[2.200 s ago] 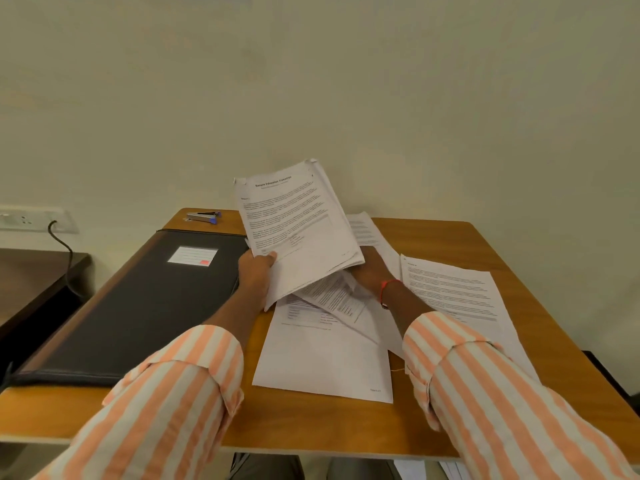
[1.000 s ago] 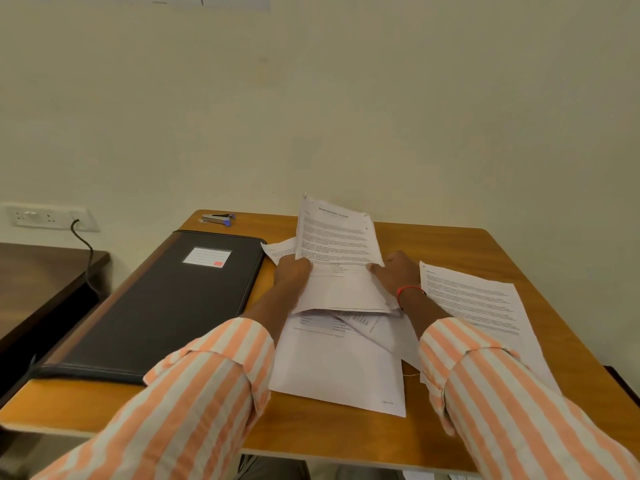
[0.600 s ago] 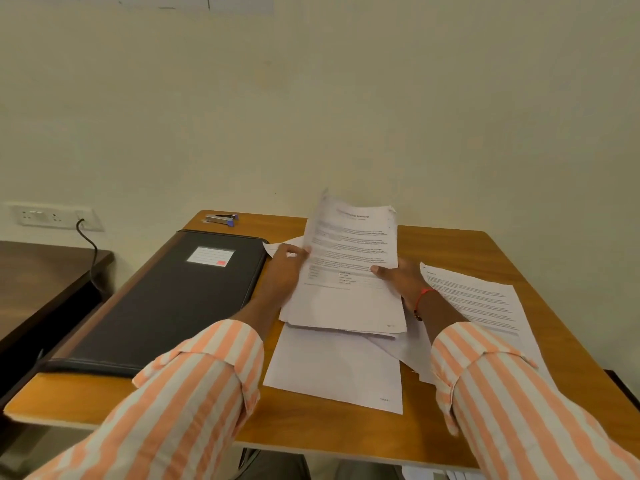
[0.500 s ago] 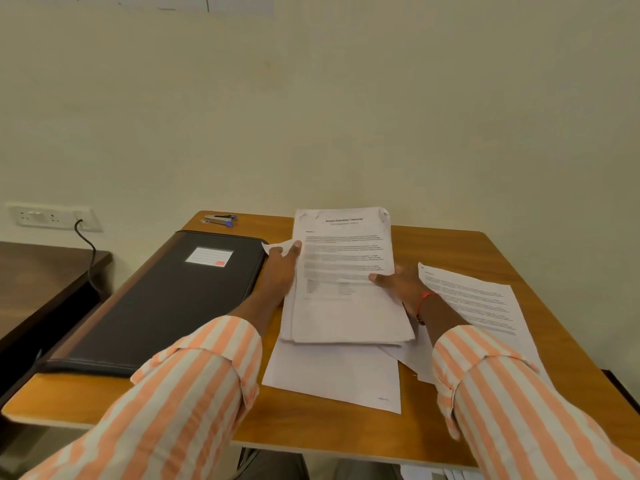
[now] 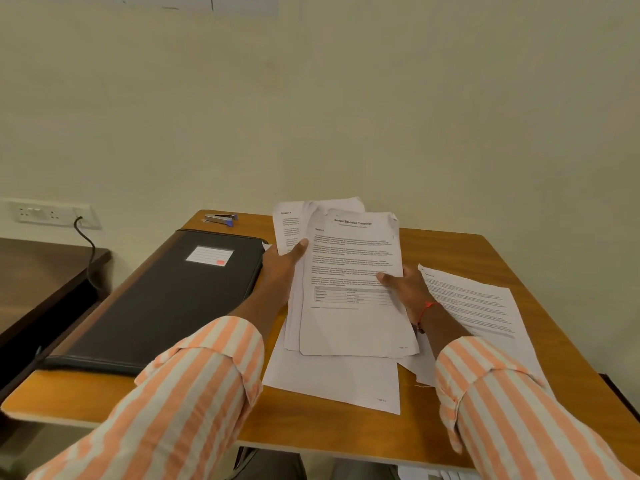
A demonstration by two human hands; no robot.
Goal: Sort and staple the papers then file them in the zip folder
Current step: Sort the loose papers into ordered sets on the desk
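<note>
— The sheaf of papers (image 5: pixel 349 317) was squared up half a second ago. Now its rear pages (image 5: pixel 289 220) have slipped out to the left behind the transcript page (image 5: pixel 353 251).
— Who's holding what?
— The left hand (image 5: pixel 278 271) pinches the rear pages at their left edge, thumb on the front. The right hand (image 5: pixel 407 289) grips the transcript page's right edge, thumb on top, with the fingers hidden behind. The sheaf sits between the two hands, tilted up off the sheets lying on the table (image 5: pixel 346 431).
— Tricky stuff to handle?
— Light, floppy, and slick sheet on sheet, I'd say. Held by one edge it'll fan or droop. Best taken on both long edges and tapped square before stapling.
— And the rest?
— The black zip folder (image 5: pixel 166 292) lies shut just left of the left hand, with the stapler (image 5: pixel 220 219) beyond it at the far edge. Another printed sheet (image 5: pixel 474 303) lies to the right of the right wrist.
</note>
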